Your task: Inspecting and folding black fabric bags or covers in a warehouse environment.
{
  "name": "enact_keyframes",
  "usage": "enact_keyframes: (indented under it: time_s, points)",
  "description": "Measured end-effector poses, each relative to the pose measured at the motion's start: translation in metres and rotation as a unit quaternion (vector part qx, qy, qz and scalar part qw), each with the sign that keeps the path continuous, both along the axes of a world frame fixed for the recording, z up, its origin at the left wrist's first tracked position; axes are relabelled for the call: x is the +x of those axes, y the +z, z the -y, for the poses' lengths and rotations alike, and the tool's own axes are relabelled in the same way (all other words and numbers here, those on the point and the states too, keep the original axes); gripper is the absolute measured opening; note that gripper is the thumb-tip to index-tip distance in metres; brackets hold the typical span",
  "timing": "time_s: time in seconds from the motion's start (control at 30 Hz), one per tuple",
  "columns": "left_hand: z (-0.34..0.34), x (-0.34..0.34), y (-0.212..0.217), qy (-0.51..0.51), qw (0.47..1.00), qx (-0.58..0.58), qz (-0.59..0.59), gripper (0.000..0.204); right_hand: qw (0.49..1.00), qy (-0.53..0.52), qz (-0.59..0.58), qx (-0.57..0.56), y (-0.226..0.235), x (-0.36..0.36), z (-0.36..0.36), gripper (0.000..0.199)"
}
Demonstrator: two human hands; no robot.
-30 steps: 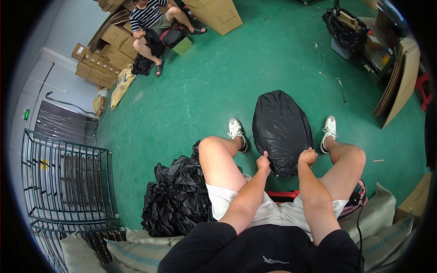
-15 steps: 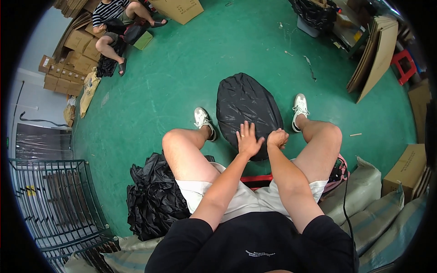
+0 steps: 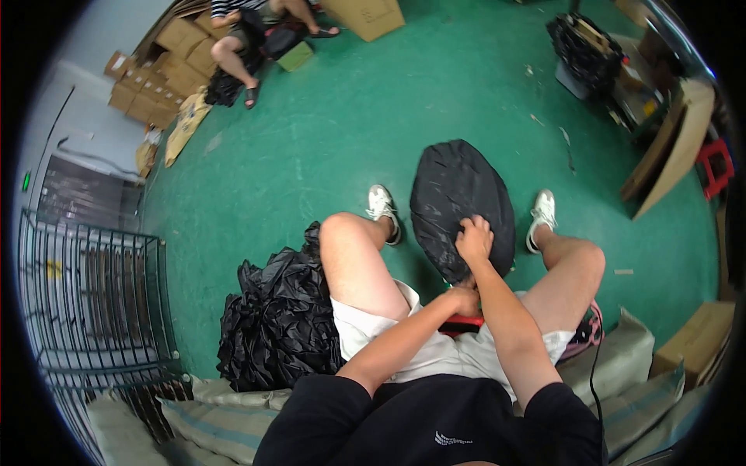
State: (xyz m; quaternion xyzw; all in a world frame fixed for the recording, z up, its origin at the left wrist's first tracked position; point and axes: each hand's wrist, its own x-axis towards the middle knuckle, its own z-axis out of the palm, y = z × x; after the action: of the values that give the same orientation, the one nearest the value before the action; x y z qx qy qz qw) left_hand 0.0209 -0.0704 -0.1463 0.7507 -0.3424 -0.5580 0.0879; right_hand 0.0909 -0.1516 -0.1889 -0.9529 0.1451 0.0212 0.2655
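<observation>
On the green floor [image 3: 311, 155]: one black-covered bundle [image 3: 458, 186], two white shoes [image 3: 381, 203], one crumpled black heap [image 3: 280, 318] toward the near edge, one red stool [image 3: 716, 167] by the right edge, one large carton [image 3: 365, 15] toward the far edge. At the bundle's near end, one left hand [image 3: 462, 301], one right hand [image 3: 475, 239].

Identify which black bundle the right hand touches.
The oval black-covered bundle between the white shoes, not the crumpled black heap beside the left leg.

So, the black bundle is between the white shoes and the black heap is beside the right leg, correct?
The side is wrong: the head view shows the black heap beside the left leg. The black bundle is between the white shoes.
</observation>
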Motion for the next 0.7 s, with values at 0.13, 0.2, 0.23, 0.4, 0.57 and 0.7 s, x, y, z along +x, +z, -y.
enact_keyframes:
  time_s: [0.13, 0.2, 0.23, 0.4, 0.57, 0.7]
  points:
    - [-0.050, -0.010, 0.075, 0.176, 0.937, -0.293, 0.069, 0.051, 0.998, -0.022, -0.054, 0.031, -0.009, 0.003, -0.001, 0.030]
    - [-0.093, -0.013, 0.120, 0.326, 0.846, -0.417, 0.074, 0.043, 0.998, -0.021, -0.043, 0.038, -0.018, 0.001, -0.001, 0.028]
    - [-0.114, -0.005, 0.145, 0.433, 0.806, -0.404, 0.006, 0.039, 0.998, -0.020, -0.036, 0.040, -0.023, 0.003, 0.001, 0.028]
    - [-0.235, 0.026, 0.146, 0.756, 0.392, -0.511, 0.119, 0.015, 0.998, -0.012, -0.018, 0.050, -0.021, 0.000, 0.005, 0.031]
    - [-0.380, 0.002, -0.074, 0.875, 0.314, -0.197, 0.311, 0.039, 0.995, 0.035, -0.012, 0.094, -0.028, 0.004, -0.014, 0.030]
    - [-0.390, -0.046, -0.117, 0.865, 0.455, 0.126, 0.170, 0.070, 0.987, 0.089, 0.019, 0.129, -0.052, -0.008, 0.011, 0.022]
